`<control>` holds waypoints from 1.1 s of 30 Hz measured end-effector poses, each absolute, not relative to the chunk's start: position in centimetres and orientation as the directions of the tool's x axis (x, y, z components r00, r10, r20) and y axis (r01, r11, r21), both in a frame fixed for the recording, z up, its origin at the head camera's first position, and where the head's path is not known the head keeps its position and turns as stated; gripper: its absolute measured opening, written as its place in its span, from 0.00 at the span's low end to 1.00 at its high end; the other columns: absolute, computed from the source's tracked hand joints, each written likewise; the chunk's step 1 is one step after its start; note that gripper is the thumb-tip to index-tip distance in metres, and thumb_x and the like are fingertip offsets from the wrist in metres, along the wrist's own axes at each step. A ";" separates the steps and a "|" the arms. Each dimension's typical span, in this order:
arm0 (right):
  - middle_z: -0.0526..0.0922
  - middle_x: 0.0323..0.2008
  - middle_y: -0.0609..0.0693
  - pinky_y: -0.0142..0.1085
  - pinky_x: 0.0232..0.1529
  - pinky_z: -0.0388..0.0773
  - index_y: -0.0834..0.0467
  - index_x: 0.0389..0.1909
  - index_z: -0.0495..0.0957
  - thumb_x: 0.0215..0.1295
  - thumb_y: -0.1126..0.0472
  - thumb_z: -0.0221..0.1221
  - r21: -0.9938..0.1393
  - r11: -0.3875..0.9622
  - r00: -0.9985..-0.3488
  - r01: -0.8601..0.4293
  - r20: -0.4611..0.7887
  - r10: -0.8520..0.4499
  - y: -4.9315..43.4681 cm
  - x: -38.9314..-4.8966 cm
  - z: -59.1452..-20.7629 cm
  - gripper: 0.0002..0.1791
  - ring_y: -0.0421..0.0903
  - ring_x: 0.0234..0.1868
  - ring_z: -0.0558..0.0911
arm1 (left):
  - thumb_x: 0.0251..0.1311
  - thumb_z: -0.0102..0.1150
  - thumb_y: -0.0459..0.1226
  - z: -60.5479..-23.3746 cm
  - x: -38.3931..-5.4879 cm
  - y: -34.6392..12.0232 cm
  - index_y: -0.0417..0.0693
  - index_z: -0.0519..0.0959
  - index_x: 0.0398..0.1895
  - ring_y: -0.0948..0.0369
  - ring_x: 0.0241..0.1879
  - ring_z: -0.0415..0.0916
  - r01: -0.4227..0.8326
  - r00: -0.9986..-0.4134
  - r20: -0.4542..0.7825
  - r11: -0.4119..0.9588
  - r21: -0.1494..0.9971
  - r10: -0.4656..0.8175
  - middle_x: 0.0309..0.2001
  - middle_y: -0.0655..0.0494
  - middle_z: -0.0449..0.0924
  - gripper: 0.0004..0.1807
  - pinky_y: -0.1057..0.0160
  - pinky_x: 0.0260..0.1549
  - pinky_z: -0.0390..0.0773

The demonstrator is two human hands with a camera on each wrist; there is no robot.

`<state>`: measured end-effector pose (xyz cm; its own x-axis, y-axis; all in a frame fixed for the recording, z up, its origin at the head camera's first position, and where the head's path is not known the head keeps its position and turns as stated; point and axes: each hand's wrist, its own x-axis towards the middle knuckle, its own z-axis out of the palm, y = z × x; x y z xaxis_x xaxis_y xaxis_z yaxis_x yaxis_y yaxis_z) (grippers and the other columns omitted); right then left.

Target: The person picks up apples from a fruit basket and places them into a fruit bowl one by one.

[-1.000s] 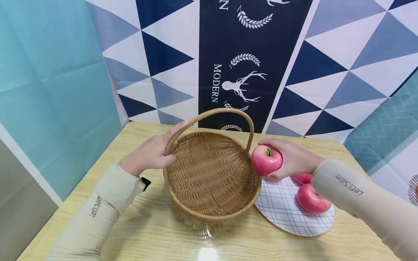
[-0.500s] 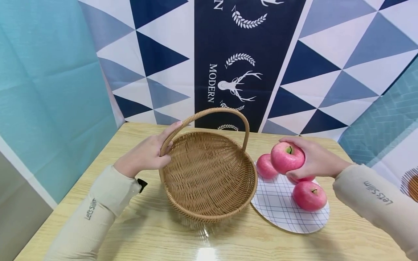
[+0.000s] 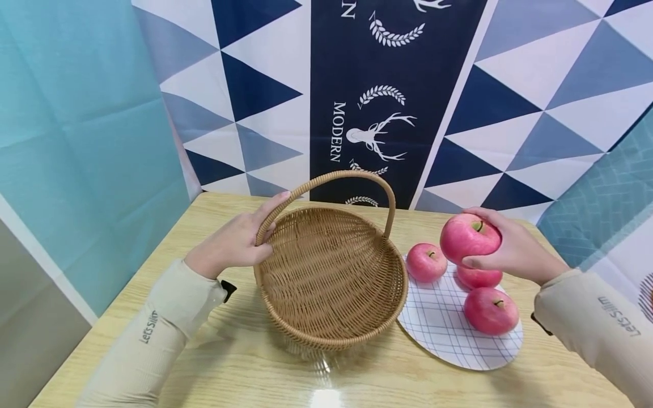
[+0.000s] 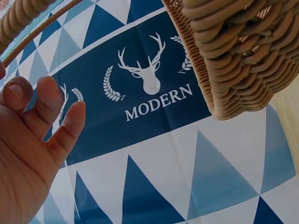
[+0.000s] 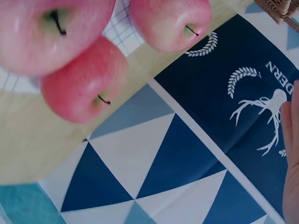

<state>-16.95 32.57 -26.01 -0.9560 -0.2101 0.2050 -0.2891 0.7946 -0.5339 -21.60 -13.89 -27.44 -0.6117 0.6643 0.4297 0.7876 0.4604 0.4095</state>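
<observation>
A brown wicker basket (image 3: 326,283) with an arched handle (image 3: 352,173) is tipped toward me, showing nothing inside. My left hand (image 3: 240,238) grips the left side of the handle; its bent fingers and the basket's woven edge (image 4: 243,70) show in the left wrist view. A red apple (image 3: 469,239) is held by my right hand (image 3: 520,249) above the far part of a plate. Three more apples lie on that plate, including a front one (image 3: 491,310) and a left one (image 3: 426,262). Only part of my right hand (image 5: 292,158) enters the right wrist view.
The round white plate (image 3: 439,334) has a blue grid and sits to the right of the basket. Both stand on a light wooden table (image 3: 245,362). A patterned curtain (image 3: 270,85) hangs along the back, and a turquoise cloth (image 3: 87,141) at the left.
My right hand has moved to the right with the apple, from the basket's right rim to over the plate, uncovering the plate's apples. My left hand keeps its hold on the handle.
</observation>
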 end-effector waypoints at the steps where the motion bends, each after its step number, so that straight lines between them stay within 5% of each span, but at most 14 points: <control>1: 0.74 0.48 0.59 0.35 0.27 0.78 0.58 0.65 0.62 0.44 0.57 0.72 -0.543 0.792 -0.958 -0.279 0.212 -0.193 32.8 -16.9 -26.2 0.45 0.50 0.43 0.73 | 0.42 0.50 0.29 -27.5 -21.6 -13.9 0.53 0.46 0.72 0.64 0.18 0.61 0.786 -0.613 0.428 0.461 0.412 0.664 0.18 0.58 0.63 0.48 0.60 0.23 0.69; 13: 0.64 0.58 0.66 0.28 0.24 0.74 0.59 0.69 0.57 0.49 0.56 0.70 -0.617 0.773 -0.951 -0.149 0.303 0.058 33.0 -15.6 -28.1 0.47 0.59 0.50 0.66 | 0.42 0.50 0.28 -27.5 -21.6 -14.0 0.54 0.45 0.73 0.65 0.18 0.61 0.808 -0.585 0.455 0.439 0.392 0.671 0.20 0.55 0.68 0.49 0.60 0.23 0.70; 21: 0.65 0.59 0.70 0.27 0.25 0.72 0.59 0.72 0.53 0.50 0.55 0.70 -0.650 0.754 -0.958 -0.097 0.266 0.106 32.0 -14.9 -29.9 0.51 0.66 0.52 0.67 | 0.41 0.50 0.27 -27.7 -21.8 -14.1 0.58 0.43 0.71 0.70 0.15 0.50 0.833 -0.549 0.488 0.401 0.380 0.678 0.17 0.63 0.55 0.50 0.65 0.16 0.62; 29: 0.64 0.59 0.69 0.51 0.34 0.79 0.59 0.72 0.52 0.49 0.53 0.70 -0.680 0.728 -0.977 -0.090 0.202 0.068 30.3 -15.2 -32.4 0.52 0.69 0.54 0.66 | 0.41 0.49 0.27 -27.8 -21.7 -13.8 0.60 0.44 0.71 0.67 0.17 0.55 0.811 -0.580 0.480 0.410 0.417 0.658 0.19 0.60 0.59 0.50 0.62 0.19 0.64; 33: 0.65 0.59 0.68 0.47 0.35 0.79 0.60 0.71 0.54 0.48 0.54 0.70 -0.679 0.726 -0.977 -0.110 0.207 0.045 30.2 -15.3 -33.5 0.51 0.67 0.54 0.67 | 0.41 0.49 0.27 -27.8 -21.6 -13.5 0.62 0.44 0.71 0.65 0.18 0.58 0.813 -0.577 0.485 0.407 0.416 0.656 0.21 0.57 0.63 0.50 0.62 0.19 0.65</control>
